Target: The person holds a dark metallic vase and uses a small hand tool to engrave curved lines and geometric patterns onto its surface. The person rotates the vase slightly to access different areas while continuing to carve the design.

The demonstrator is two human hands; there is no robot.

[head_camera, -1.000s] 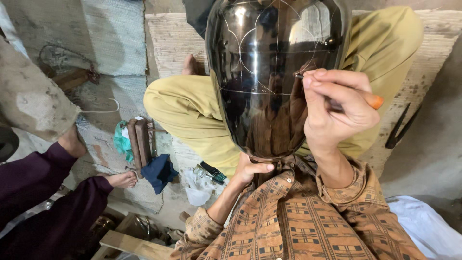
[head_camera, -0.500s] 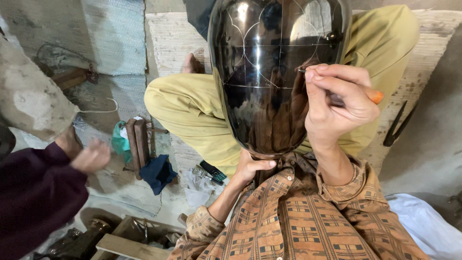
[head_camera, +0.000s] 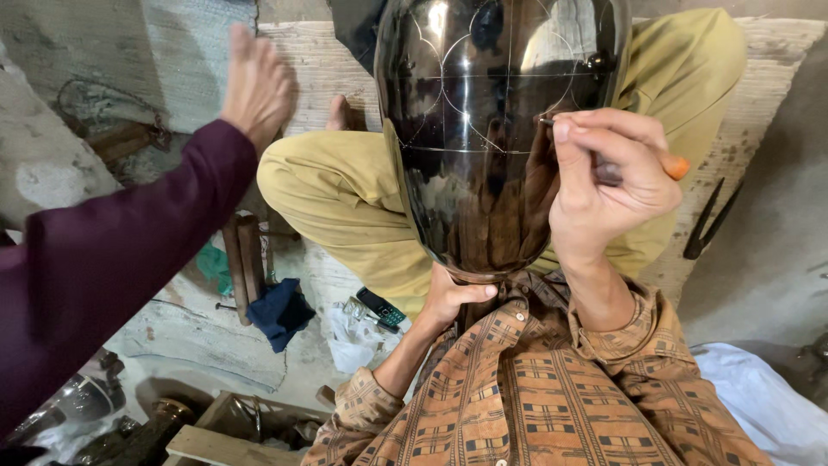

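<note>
from the head camera, looking down: the person sits cross-legged on the floor with a large dark glossy vessel (head_camera: 504,129) propped upside down against their lap, its narrow neck toward their chest. the left hand (head_camera: 453,298) is cupped closed around that neck from below, steadying it. the right hand (head_camera: 608,177) is pinched shut on a thin scribing tool with an orange handle (head_camera: 673,166), its metal tip touching the vessel's shoulder right where pale arcs and straight lines are already scratched in.

to my eye this is the middle of marking out a pattern: several curves are drawn, much of the lower body is still plain black. a further line would call for a firm grip at the neck and a light, even drag of the tip, since the surface is slick and curved and a slip would scar it.

another person's arm in a purple sleeve (head_camera: 112,259) reaches in from the left, hand (head_camera: 257,86) spread, well apart from the vessel.

as for containers: the vessel's mouth is hidden, so i cannot tell what is inside. on the floor (head_camera: 207,345) lie a small phone (head_camera: 381,308), a blue cloth (head_camera: 278,312) and a wooden crate (head_camera: 246,423) whose contents are too dim to make out.
</note>
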